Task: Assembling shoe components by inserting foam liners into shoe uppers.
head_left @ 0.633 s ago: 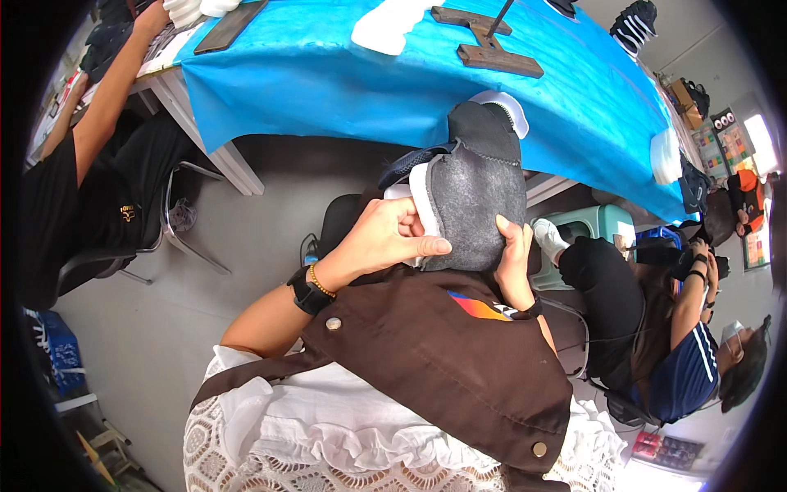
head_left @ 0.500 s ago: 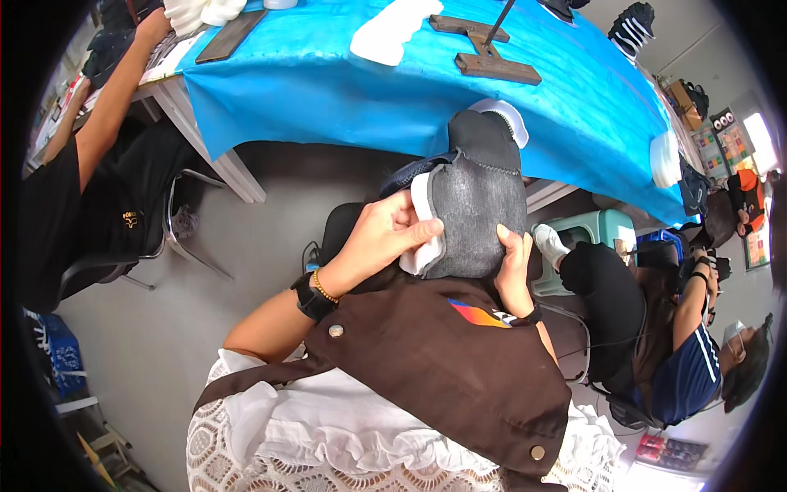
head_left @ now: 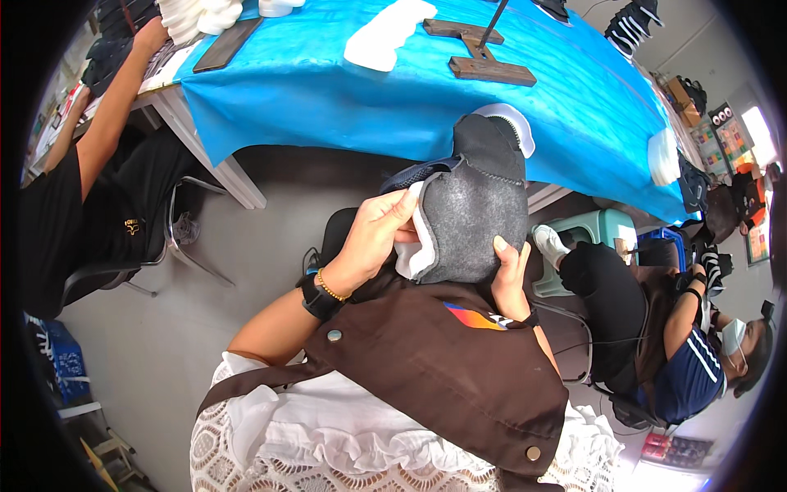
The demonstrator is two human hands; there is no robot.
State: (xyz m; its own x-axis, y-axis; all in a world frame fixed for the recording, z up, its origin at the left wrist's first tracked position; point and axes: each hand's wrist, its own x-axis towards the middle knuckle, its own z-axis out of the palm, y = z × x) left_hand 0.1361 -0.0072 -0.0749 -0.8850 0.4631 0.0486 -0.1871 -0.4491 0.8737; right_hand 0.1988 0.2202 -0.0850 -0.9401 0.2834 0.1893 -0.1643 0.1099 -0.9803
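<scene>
A dark grey shoe upper (head_left: 475, 209), fuzzy-surfaced and with a stitched seam across it, is held just above my lap, in front of the table. White material shows along its left edge and curves round its far end. My left hand (head_left: 379, 225) pinches the white left edge (head_left: 418, 250) between thumb and fingers. My right hand (head_left: 510, 279) grips the upper's near right side, thumb on the grey face and the other fingers partly hidden. Dark blue mesh (head_left: 418, 174) sticks out beyond the upper's left side.
Ahead is a table with a blue cover (head_left: 328, 107). On it lie white soles (head_left: 385, 34), a brown stand with a rod (head_left: 492, 70) and a dark wooden bar (head_left: 228, 45). Co-workers sit at left and right. A pale green stool (head_left: 602, 225) stands right of the upper.
My left thumb has moved off the grey face to the upper part of the white edge, and that hand has shifted slightly. My right hand keeps its grip.
</scene>
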